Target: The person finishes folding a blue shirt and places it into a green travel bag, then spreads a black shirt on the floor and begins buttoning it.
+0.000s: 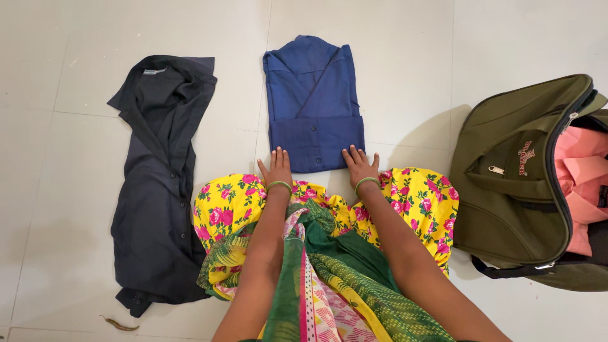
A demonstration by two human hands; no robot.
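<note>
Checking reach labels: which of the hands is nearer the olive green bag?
Right. The right hand rests on the folded blue shirt's lower right corner, toward the olive green bag; the left hand sits at its lower left.

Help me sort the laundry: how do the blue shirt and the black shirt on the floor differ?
The blue shirt is folded into a compact rectangle; the black shirt lies long, loose and rumpled. The left hand and right hand rest at the blue shirt's near edge; the black shirt is untouched. Both are buttoned, collared shirts on the tiled floor.
</note>
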